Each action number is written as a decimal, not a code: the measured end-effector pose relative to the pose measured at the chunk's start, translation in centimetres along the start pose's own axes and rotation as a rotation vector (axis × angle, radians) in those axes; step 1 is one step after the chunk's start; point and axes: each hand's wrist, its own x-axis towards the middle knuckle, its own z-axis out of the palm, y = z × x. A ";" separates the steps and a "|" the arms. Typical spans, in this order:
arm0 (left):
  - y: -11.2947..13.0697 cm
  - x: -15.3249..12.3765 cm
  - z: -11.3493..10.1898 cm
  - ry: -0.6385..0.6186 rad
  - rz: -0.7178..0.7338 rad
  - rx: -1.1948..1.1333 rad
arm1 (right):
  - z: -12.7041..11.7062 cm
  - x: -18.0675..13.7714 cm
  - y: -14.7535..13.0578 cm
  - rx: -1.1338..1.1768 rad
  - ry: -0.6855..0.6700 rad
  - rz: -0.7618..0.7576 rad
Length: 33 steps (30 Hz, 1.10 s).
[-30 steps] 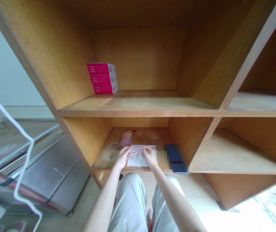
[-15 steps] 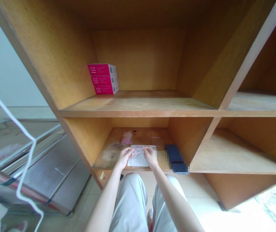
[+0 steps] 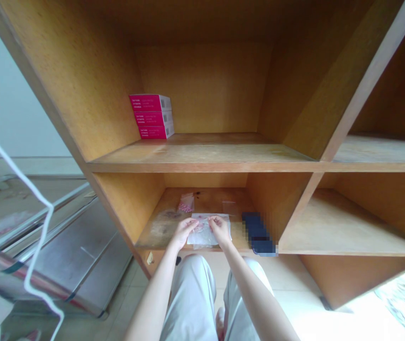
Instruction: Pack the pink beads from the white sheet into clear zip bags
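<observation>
My left hand (image 3: 184, 231) and my right hand (image 3: 219, 228) face each other over a white sheet or pouch (image 3: 198, 237) on the lower shelf. Both have their fingertips pinched on a small clear plastic bag (image 3: 206, 232), whose outline is faint against the white. Some pinkish bits show near the left fingertips, too small to name. Behind the left hand lies a clear zip bag of small pink pieces (image 3: 186, 203). Another clear zip bag (image 3: 229, 206), flat and with a pink line along its top, lies behind the right hand.
Three pink boxes (image 3: 153, 117) are stacked on the upper shelf at the left. A dark, partly pixelated object (image 3: 258, 232) lies right of my hands. The wooden cabinet's divider (image 3: 300, 208) stands beyond it. A metal frame (image 3: 82, 246) and a white cable (image 3: 34, 255) are at the left.
My hands have shifted only slightly, the left fingertips moving a little to the right. A clear plastic edge now shows below the front edge of the white sheet.
</observation>
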 end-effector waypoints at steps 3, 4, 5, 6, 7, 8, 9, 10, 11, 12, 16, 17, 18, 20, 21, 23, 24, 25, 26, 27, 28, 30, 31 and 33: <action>0.0 0.0 -0.1 0.001 0.013 0.013 | 0.1 0.0 0.1 -0.004 -0.038 0.004; 0.0 0.0 -0.1 0.000 0.015 0.016 | 0.1 0.0 0.2 -0.001 -0.050 -0.004; 0.0 0.0 -0.1 -0.002 0.016 0.018 | 0.2 0.0 0.4 0.005 -0.057 -0.014; 0.0 -0.1 -0.1 -0.004 0.018 0.020 | 0.2 0.0 0.5 0.013 -0.059 -0.024; 0.0 -0.1 -0.1 -0.008 0.021 0.023 | 0.2 0.0 0.7 0.022 -0.060 -0.031; 0.1 -0.1 -0.1 -0.011 0.026 0.027 | 0.3 0.1 0.8 0.029 -0.061 -0.035; 0.1 -0.2 0.0 -0.013 0.030 0.033 | 0.3 0.1 1.0 0.032 -0.063 -0.036; 0.2 -0.2 0.0 -0.014 0.036 0.040 | 0.2 0.1 1.1 0.032 -0.068 -0.035; 0.2 -0.2 0.0 -0.014 0.040 0.047 | 0.2 0.1 1.1 0.031 -0.073 -0.035; 0.2 -0.2 0.0 -0.013 0.041 0.054 | 0.2 0.1 1.2 0.030 -0.077 -0.036; 0.2 -0.2 0.0 -0.014 0.045 0.075 | 0.1 0.1 1.2 0.033 -0.081 -0.041; 0.1 -0.2 -0.1 -0.015 0.050 0.081 | 0.1 0.1 1.2 0.029 -0.080 -0.043; 0.1 -0.2 -0.1 -0.017 0.055 0.088 | 0.1 0.1 1.2 0.022 -0.080 -0.047; 0.0 -0.1 -0.1 -0.031 0.055 0.093 | 0.1 0.1 1.2 0.003 -0.089 -0.061; 0.0 -0.1 -0.1 -0.042 0.049 0.091 | 0.2 0.1 1.2 -0.008 -0.095 -0.068; 0.0 -0.1 0.0 -0.069 0.034 0.087 | 0.2 0.1 1.3 -0.026 -0.105 -0.075; 0.0 -0.1 0.0 -0.079 0.029 0.090 | 0.2 0.1 1.4 -0.030 -0.107 -0.074; 0.0 -0.1 0.0 -0.085 0.026 0.097 | 0.2 0.1 1.4 -0.031 -0.111 -0.072; 0.0 0.0 0.0 -0.088 0.025 0.105 | 0.3 0.1 1.4 -0.028 -0.115 -0.069; 0.0 0.0 0.0 -0.091 0.022 0.112 | 0.3 0.1 1.3 -0.023 -0.120 -0.065; 0.0 0.0 0.0 -0.094 0.019 0.115 | 0.3 0.1 1.3 -0.016 -0.128 -0.061; 0.0 0.0 -0.1 -0.096 0.017 0.113 | 0.3 0.0 1.2 -0.008 -0.143 -0.058; -0.1 0.0 -0.1 -0.095 0.020 0.111 | 0.3 0.0 1.2 -0.009 -0.148 -0.058; -0.1 -0.1 -0.1 -0.094 0.034 0.112 | 0.3 -0.1 1.2 -0.021 -0.153 -0.061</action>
